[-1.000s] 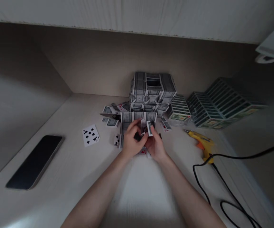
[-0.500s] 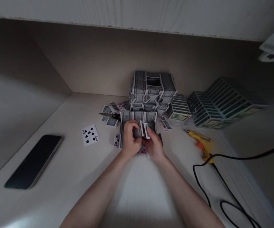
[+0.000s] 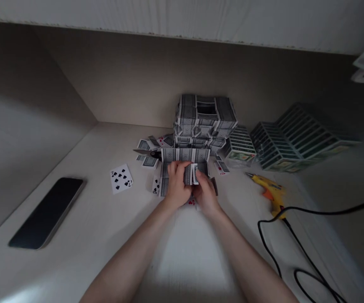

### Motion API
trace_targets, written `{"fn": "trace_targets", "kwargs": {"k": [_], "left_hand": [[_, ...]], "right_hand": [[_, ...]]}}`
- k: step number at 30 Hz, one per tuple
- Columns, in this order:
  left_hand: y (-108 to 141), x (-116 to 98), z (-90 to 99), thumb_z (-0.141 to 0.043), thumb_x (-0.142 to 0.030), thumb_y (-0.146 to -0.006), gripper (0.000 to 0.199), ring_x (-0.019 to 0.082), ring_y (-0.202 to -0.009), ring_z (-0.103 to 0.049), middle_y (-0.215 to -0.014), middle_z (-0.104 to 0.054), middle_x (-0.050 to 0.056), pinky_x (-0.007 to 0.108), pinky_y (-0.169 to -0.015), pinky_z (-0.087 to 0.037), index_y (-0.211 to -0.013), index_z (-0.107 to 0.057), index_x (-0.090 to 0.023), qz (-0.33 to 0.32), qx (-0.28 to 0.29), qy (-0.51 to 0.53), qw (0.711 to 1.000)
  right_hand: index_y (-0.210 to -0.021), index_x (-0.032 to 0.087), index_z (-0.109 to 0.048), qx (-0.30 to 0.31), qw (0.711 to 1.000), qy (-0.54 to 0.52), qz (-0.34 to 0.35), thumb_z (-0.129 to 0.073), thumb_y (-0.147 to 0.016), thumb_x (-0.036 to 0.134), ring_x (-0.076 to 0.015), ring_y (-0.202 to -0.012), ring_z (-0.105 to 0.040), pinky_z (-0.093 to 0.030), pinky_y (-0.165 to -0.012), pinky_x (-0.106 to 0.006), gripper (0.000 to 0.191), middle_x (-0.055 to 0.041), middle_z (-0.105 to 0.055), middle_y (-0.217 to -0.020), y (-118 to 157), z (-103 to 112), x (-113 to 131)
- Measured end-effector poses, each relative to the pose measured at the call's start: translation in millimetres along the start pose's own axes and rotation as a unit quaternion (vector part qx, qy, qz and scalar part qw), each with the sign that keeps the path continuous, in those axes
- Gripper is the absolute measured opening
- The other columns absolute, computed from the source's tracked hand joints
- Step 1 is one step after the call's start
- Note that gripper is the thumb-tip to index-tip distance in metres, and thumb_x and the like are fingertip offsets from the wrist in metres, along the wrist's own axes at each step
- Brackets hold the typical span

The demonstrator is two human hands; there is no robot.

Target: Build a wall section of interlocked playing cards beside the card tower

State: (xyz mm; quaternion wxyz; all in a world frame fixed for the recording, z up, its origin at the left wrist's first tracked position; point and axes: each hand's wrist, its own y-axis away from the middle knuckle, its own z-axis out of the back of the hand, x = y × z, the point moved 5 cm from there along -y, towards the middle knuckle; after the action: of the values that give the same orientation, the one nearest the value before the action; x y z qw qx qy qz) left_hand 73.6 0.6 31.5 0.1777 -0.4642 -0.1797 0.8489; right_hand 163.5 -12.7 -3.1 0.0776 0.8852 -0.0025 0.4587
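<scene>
My left hand [image 3: 178, 185] is closed on a folded playing card [image 3: 187, 173] with a patterned grey back. Close beside it, my right hand [image 3: 205, 193] pinches another folded playing card [image 3: 195, 174] with white edges, and the two cards meet between my fingers. Both hands are over an open box made of playing cards [image 3: 185, 155], whose patterned back wall stands up behind them. Part of the box's inside and front is hidden by my hands. Directly behind stands a taller box-like stack built from cards [image 3: 186, 115], with a rectangular opening on top.
Scissors [image 3: 147, 153] lie on loose cards to the left, near a seven of spades [image 3: 120, 179]. A phone [image 3: 48, 212] lies far left. At right are a yellow glue gun [image 3: 272, 193] with a black cord [image 3: 327, 209] and several packs of cards [image 3: 298, 139].
The card in my right hand has moved against the one in my left, closing the gap between them. My left fingers have reached further over the top of their card.
</scene>
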Motion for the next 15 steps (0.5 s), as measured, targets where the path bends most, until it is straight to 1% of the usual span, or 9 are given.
{"fn": "trace_targets", "kwargs": {"k": [5, 8, 12, 15], "left_hand": [[2.9, -0.4, -4.0, -0.048, -0.001, -0.056, 0.06, 0.025, -0.101, -0.037, -0.105, -0.036, 0.008, 0.044, -0.089, -0.037, -0.112, -0.038, -0.02, 0.004, 0.02, -0.05, 0.999], [4.2, 1.0, -7.1, -0.047, -0.001, -0.058, 0.061, 0.026, -0.1, -0.036, -0.106, -0.035, 0.009, 0.047, -0.088, -0.036, -0.115, -0.036, -0.02, 0.003, 0.032, -0.073, 0.997], [4.6, 1.7, -8.1, -0.046, 0.0, -0.058, 0.063, 0.026, -0.1, -0.035, -0.106, -0.034, 0.009, 0.047, -0.088, -0.036, -0.117, -0.036, -0.021, -0.004, 0.027, -0.077, 0.997], [4.6, 1.6, -7.9, -0.046, 0.0, -0.058, 0.064, 0.027, -0.099, -0.034, -0.106, -0.033, 0.009, 0.047, -0.088, -0.036, -0.118, -0.036, -0.022, -0.003, 0.02, -0.077, 0.997]], "right_hand": [[-0.096, 0.02, -0.064, -0.007, 1.0, 0.026, -0.002, -0.06, -0.074, 0.044, -0.0209, -0.091, -0.059, -0.046, -0.073, -0.031, 0.033, -0.0027, -0.068, -0.091, -1.1, 2.6, -1.1], [-0.096, 0.02, -0.064, -0.006, 1.0, 0.009, -0.013, -0.061, -0.072, 0.044, -0.0212, -0.093, -0.059, -0.046, -0.073, -0.031, 0.033, -0.0031, -0.068, -0.092, -1.2, 2.1, -1.5], [-0.095, 0.023, -0.064, 0.0, 1.0, -0.024, -0.007, -0.062, -0.072, 0.043, -0.0202, -0.094, -0.059, -0.046, -0.074, -0.03, 0.031, -0.0021, -0.067, -0.096, -0.2, -0.9, 0.3], [-0.096, 0.023, -0.063, 0.003, 1.0, -0.02, -0.006, -0.062, -0.071, 0.044, -0.0198, -0.092, -0.059, -0.046, -0.073, -0.03, 0.033, -0.002, -0.067, -0.095, -0.1, -1.6, 0.2]]}}
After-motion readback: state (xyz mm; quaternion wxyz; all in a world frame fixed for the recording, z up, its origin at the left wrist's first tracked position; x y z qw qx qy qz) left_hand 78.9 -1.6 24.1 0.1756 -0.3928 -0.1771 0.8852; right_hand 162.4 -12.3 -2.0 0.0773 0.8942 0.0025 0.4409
